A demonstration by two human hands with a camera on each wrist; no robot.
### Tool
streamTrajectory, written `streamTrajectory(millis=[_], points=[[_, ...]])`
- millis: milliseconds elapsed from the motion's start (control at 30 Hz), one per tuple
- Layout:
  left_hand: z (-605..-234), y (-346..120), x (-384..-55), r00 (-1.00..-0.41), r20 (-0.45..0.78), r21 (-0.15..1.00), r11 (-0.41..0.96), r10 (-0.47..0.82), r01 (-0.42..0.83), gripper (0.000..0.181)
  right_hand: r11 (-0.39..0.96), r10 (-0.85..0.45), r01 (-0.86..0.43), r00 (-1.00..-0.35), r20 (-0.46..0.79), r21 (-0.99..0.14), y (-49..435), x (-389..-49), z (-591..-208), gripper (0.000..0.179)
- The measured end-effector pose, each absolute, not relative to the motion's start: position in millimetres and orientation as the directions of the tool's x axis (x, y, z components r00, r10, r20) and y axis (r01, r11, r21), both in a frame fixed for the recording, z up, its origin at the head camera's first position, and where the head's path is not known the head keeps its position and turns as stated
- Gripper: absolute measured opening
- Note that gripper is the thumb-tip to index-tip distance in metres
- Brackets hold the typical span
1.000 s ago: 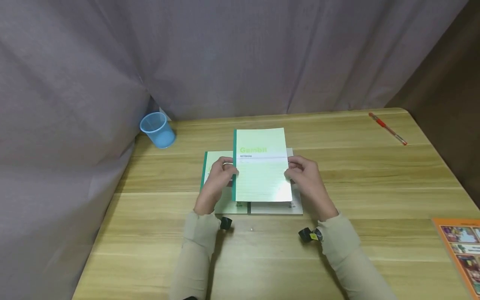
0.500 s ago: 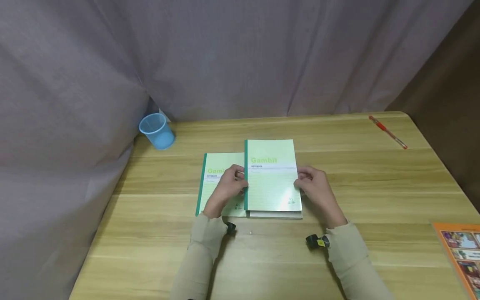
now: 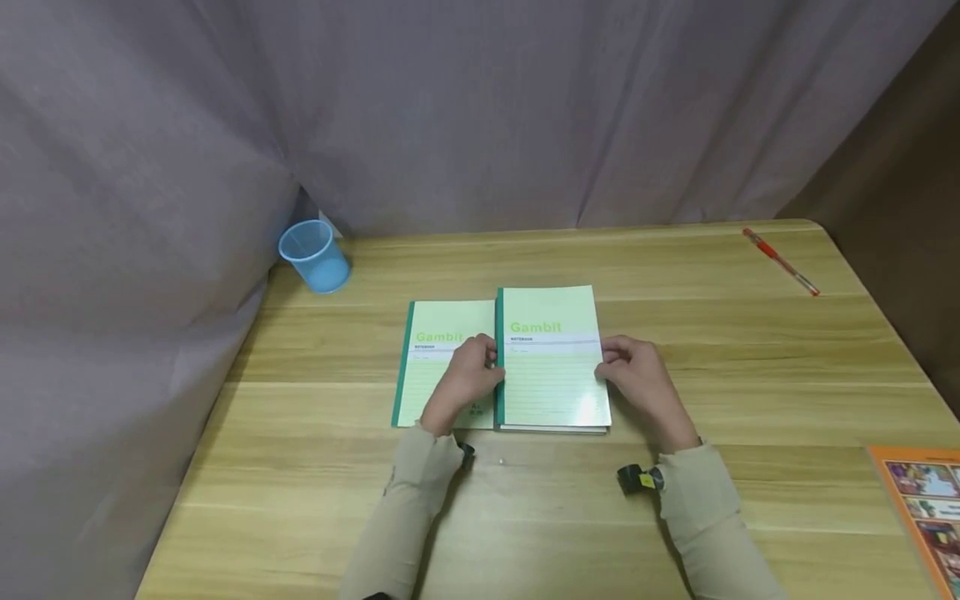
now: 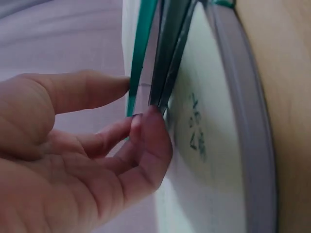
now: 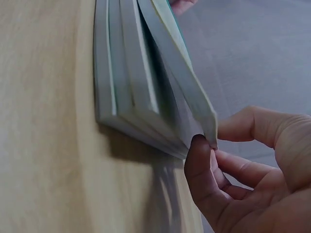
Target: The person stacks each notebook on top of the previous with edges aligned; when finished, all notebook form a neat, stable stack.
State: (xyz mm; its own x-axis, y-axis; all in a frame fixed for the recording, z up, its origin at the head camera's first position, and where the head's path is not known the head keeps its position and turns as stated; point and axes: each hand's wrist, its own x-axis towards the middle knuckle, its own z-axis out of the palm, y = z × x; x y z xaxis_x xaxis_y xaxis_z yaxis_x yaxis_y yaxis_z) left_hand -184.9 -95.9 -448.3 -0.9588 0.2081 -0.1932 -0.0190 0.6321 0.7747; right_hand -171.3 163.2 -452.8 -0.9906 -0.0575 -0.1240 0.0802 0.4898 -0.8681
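Observation:
A pale green Gambit notebook with a dark green spine is held between two hands. My left hand pinches its spine edge, thumb on top and fingers beneath. On the opposite edge, my right hand grips it the same way. Directly below lies a stack of notebooks; in the right wrist view a narrow wedge of space separates it from the held one. Beside the stack, to the left, another Gambit notebook lies flat, partly covered by my left hand and wrist.
A blue cup stands at the table's back left corner. Far right lies a red pen, and an orange-bordered picture sheet is cut off at the right edge. A grey curtain hangs behind the wooden table.
Both hands have moved the notebook right and toward me, bringing it down over the right-hand stack. The notebook on the left has come into fuller view.

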Motion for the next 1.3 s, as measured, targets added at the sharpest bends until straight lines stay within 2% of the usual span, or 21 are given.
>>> streamTrajectory(millis=[467, 800, 1300], points=[[-447.6, -93.0, -179.8, -0.953, -0.244, 0.735, 0.675, 0.179, -0.061, 0.036, 0.512, -0.050, 0.091, -0.990, -0.135, -0.854, 163.4, -168.0, -462.6, 0.039], [-447.1, -95.5, -181.5, -0.947, -0.267, 0.720, 0.690, 0.179, -0.073, 0.018, 0.490, -0.044, 0.105, -0.988, -0.145, -0.866, 162.6, -170.0, -462.9, 0.038], [-447.4, -96.4, -182.0, -0.946, -0.265, 0.739, 0.669, 0.184, -0.076, 0.028, 0.537, -0.026, 0.114, -0.988, -0.152, -0.836, 160.5, -169.5, -460.6, 0.041]])
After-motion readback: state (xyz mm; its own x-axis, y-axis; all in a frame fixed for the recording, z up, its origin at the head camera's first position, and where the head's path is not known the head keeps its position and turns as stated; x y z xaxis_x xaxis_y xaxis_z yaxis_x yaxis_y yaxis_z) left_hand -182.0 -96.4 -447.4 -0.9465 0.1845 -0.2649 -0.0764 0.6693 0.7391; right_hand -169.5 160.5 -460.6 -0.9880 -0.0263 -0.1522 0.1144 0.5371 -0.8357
